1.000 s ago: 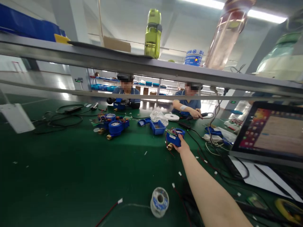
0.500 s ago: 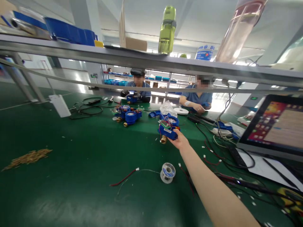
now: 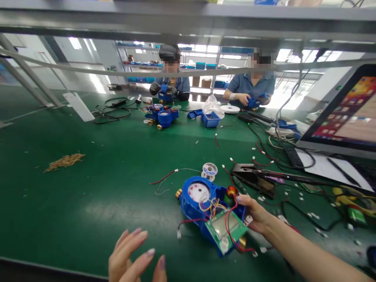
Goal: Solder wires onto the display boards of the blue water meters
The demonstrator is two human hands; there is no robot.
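My right hand grips the right side of a blue water meter close to me over the green table. The meter has a round white dial, brass pipe ends, and loose red, yellow and black wires. A green circuit board with a small display hangs out over its front. At the bottom, my left hand is open with fingers apart, to the left of the meter and not touching it. Just behind the meter stands a spool of solder wire.
More blue meters sit further back, beside a small blue box. To the right are a soldering iron stand, cables and a monitor. Small brass-coloured pieces lie left. Two people work opposite, under a shelf edge.
My right hand has brought the meter from the far middle of the table to close in front of me. My left hand has come into view. The camera has tilted down.
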